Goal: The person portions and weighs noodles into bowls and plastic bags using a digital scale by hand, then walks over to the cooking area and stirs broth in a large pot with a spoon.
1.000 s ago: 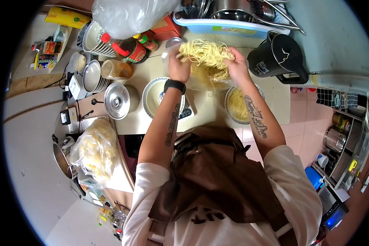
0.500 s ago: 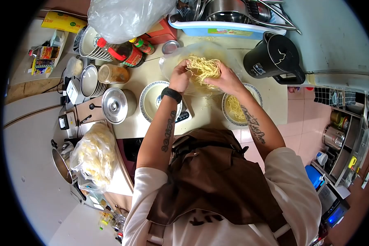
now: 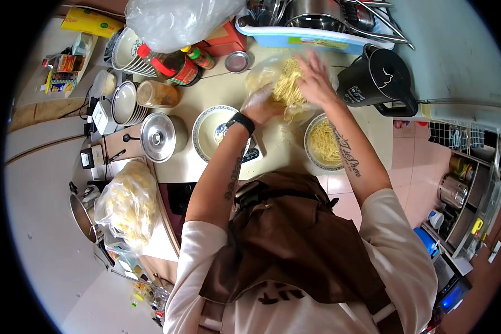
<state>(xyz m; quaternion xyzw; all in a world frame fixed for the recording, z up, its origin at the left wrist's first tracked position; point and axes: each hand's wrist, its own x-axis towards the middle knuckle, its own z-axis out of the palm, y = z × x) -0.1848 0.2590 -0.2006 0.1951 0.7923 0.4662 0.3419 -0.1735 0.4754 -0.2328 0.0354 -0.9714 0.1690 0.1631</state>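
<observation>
Two bare hands work at a clear plastic bag (image 3: 257, 77) of noodles (image 3: 287, 83) on the worktop (image 3: 273, 155). The left hand (image 3: 263, 111) lies at the bag's near side, partly under the film; whether its grip is clenched or released, I cannot tell. The right hand (image 3: 315, 80) has a released grip, blurred fingers spread beside the noodles. Nearer the person, one bowl (image 3: 204, 139) sits on the left and another (image 3: 312, 160) holding noodles on the right.

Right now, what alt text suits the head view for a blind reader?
Left hand and right hand work at a bag of noodles on a table. Nearer the body stand a noodle bowl and, left of it, a second bowl.
</observation>
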